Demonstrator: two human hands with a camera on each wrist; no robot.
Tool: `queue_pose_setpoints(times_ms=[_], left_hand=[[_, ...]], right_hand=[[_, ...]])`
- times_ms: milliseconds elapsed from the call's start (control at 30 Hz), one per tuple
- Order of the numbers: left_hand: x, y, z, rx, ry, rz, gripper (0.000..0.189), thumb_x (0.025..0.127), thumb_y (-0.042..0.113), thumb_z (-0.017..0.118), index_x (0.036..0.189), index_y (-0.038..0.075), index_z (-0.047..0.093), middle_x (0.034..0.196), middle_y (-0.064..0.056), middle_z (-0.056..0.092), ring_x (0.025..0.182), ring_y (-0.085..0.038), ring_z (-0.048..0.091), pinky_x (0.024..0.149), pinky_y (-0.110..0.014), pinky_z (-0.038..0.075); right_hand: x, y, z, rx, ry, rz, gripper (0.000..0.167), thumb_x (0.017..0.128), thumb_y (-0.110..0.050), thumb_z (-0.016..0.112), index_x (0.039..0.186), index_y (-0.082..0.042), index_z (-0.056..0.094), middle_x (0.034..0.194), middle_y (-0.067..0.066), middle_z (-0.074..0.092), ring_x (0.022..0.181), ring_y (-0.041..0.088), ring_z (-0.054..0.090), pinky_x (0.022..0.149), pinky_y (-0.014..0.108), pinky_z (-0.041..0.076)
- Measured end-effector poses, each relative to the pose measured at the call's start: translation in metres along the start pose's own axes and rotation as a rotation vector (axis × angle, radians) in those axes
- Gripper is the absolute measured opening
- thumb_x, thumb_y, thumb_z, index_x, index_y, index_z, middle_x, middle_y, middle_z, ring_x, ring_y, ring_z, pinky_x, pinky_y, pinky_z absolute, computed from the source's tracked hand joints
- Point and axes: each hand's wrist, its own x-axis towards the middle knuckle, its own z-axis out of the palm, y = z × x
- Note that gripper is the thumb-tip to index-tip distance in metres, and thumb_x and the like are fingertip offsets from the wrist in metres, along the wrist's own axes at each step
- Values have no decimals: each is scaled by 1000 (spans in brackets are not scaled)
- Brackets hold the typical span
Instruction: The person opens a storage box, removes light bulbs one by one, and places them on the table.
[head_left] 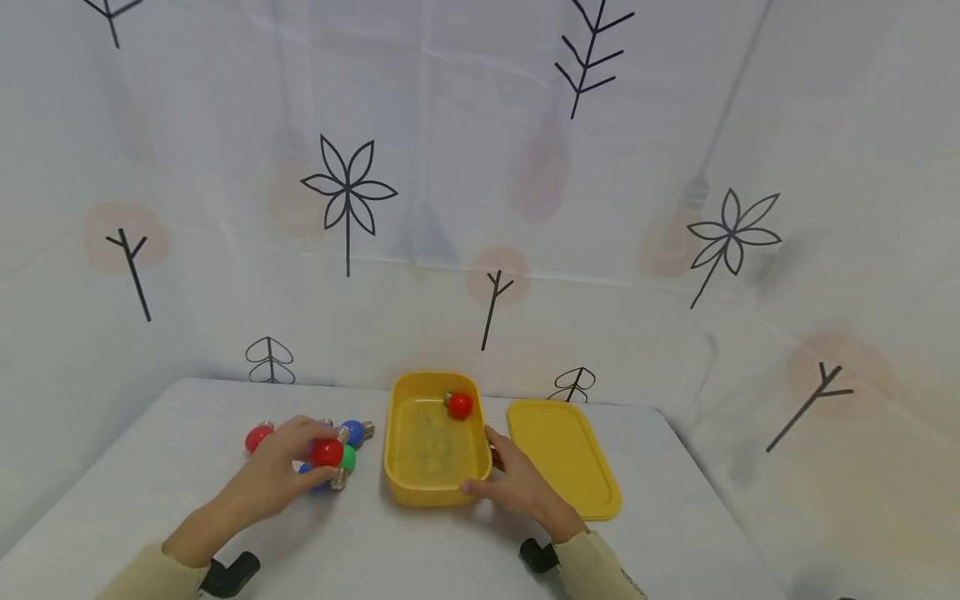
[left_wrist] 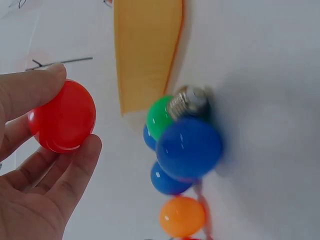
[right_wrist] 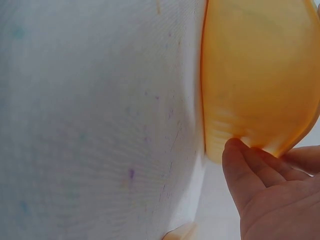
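My left hand [head_left: 279, 465] pinches a red toy light bulb [head_left: 327, 452] between thumb and fingers, raised over a cluster of bulbs. In the left wrist view the held bulb is apart from the blue bulb [left_wrist: 189, 148], green bulb [left_wrist: 159, 118] and orange bulb [left_wrist: 182, 216]. To the right stands an open yellow plastic box [head_left: 399, 493] with one red bulb [head_left: 460, 406] lying in its far right part. My right hand [head_left: 521, 483] grips the box's near right corner, thumb at the front and fingers along the side wall [right_wrist: 260, 75].
A flat yellow lid [head_left: 562, 458] lies on the white table [head_left: 360, 550] to the right of the box. Another red bulb [head_left: 258, 437] lies beyond the left hand, partly hidden. A patterned white cloth [head_left: 450, 208] hangs behind the table.
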Motion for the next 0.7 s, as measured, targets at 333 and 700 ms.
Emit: queue_pose_setpoints(times_ms=[333,700], left_hand=[[-15,-30,-13,79,27,-70,45,73,11,82,113,9,64,112,-12,61,99,-30,60,74,-33,57],[-22,-56,-7,99,-21,-181,46,72,12,84,113,8,64,110,-8,59,97,-24,58,74,-34,57]], right_hand=[[-1,0,0,17,1,-34,103,76,-48,77,152,-8,19,153,12,29,130,27,44,106,45,37],[-1,0,0,18,1,-26,103,76,-48,76,152,-9,20,152,12,29,130,27,44,106,46,37]])
